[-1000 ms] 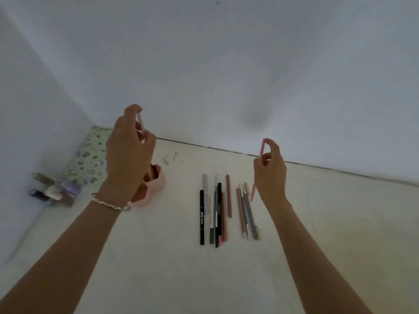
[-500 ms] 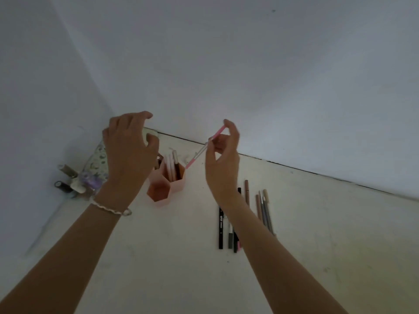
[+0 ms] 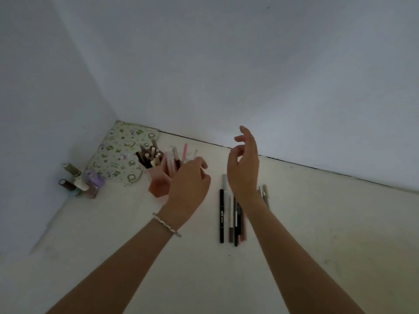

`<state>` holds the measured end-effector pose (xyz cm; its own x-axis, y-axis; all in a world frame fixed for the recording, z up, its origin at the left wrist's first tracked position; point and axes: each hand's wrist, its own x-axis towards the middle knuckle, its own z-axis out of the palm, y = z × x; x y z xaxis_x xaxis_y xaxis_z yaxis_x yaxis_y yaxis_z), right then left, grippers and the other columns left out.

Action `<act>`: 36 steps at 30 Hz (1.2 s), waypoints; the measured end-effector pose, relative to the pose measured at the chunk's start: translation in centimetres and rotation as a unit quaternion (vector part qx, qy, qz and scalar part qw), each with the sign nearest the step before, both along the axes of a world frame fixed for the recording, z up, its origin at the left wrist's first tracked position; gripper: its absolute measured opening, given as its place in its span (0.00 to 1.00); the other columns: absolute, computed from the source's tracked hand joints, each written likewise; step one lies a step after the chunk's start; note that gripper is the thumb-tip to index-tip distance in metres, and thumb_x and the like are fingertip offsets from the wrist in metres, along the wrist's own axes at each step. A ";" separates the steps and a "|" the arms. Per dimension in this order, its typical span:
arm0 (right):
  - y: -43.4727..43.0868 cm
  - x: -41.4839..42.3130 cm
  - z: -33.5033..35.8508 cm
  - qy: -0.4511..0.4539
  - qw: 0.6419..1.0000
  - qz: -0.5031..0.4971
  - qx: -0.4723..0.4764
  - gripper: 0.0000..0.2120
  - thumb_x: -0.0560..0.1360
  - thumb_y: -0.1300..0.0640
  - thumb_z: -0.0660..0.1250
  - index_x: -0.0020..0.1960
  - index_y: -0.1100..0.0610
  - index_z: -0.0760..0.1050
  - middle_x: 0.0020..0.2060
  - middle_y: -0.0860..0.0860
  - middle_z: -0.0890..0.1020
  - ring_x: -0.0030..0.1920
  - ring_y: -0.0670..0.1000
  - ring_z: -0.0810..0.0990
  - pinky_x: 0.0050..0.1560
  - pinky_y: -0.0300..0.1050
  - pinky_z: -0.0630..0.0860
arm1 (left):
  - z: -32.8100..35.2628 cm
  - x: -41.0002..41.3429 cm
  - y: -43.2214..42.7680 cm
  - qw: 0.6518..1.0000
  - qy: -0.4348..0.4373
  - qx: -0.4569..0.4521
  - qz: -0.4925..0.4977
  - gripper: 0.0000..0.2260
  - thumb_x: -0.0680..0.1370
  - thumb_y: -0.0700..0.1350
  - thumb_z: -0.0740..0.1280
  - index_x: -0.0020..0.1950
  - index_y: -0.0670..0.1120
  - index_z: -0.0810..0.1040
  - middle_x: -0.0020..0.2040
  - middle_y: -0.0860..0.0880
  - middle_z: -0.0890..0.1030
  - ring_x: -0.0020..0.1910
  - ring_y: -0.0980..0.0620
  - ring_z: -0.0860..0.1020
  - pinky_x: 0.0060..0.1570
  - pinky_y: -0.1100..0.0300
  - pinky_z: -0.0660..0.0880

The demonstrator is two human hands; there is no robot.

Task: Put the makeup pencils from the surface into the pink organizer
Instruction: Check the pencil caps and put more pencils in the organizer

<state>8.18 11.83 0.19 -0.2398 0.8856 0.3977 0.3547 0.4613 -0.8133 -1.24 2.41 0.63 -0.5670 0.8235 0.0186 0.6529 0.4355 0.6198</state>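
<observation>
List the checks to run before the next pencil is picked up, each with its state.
1. Free right hand: ok, fingers relaxed, holding nothing.
2. Free left hand: cannot tell, fingers curled beside the pink organizer, blurred.
3. Ready row of pencils: ok, lies on the surface below the right hand.
4. Organizer upright: ok.
5. Room inside it: cannot tell, stored pencils crowd it.

Both forearms, the left forearm (image 3: 131, 264) and the right forearm (image 3: 290, 257), are bare along all their visible length, slim and smooth. A thin bracelet (image 3: 166, 224) circles the left wrist: one strand of small pale, whitish beads or links, too blurred to tell which. The left grip (image 3: 190, 181) and right grip (image 3: 243, 171) are bare hands with long slender fingers.
</observation>
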 end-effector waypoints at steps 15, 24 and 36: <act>2.3 15.6 -2.4 -0.022 0.979 -0.134 -0.153 0.22 0.73 0.69 0.57 0.61 0.50 0.72 0.46 0.46 0.79 0.32 0.47 0.75 0.36 0.45 0.75 | -7.7 7.2 2.8 0.975 -0.119 -0.186 0.019 0.15 0.75 0.44 0.73 0.55 0.39 0.72 0.49 0.41 0.81 0.47 0.42 0.79 0.44 0.54 0.73; 2.8 16.6 -5.9 -0.182 0.940 -0.088 -0.276 0.13 0.78 0.63 0.60 0.61 0.59 0.75 0.41 0.48 0.80 0.39 0.46 0.78 0.38 0.35 0.72 | 1.5 5.5 5.9 0.970 -0.201 0.119 0.066 0.14 0.73 0.43 0.75 0.56 0.46 0.76 0.40 0.51 0.81 0.38 0.53 0.81 0.44 0.55 0.82; 1.5 14.1 -6.1 -0.290 0.913 -0.032 -0.286 0.08 0.80 0.60 0.61 0.56 0.63 0.71 0.47 0.56 0.80 0.47 0.56 0.79 0.42 0.45 0.71 | 6.2 5.5 5.6 0.956 -0.168 0.235 0.052 0.20 0.77 0.42 0.71 0.66 0.53 0.73 0.44 0.53 0.82 0.42 0.54 0.84 0.48 0.59 0.81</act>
